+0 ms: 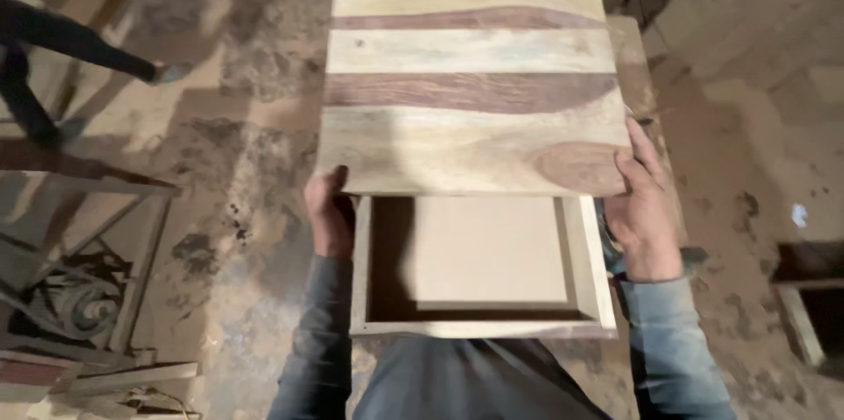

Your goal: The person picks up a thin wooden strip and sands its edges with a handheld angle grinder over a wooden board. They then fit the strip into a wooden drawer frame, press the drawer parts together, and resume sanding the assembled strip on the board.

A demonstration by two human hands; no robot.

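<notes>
Drawer [479,266] sits pulled out toward the person, right under the near edge of the table top, open and showing a pale flat bottom with a shadow along its left wall. Its front rail lies just above the person's lap. Left hand [330,213] is pressed against the drawer's left side, just below the table top's near left corner, fingers curled around out of sight, so how tightly they close cannot be told. Right hand [642,209] lies on the other side of the drawer, palm against the table top's near right corner, fingers [640,149] stretched long and flat up over the edge. Both grey sleeves frame the drawer. Beyond the drawer the square table top [470,86] spreads out, pale boards striped with two reddish-brown bands and a round knot by the right hand. Left of the table top, the dusty floor [246,165]; further left, a rough wooden frame [97,297] and another person's dark-clad leg [79,47].
</notes>
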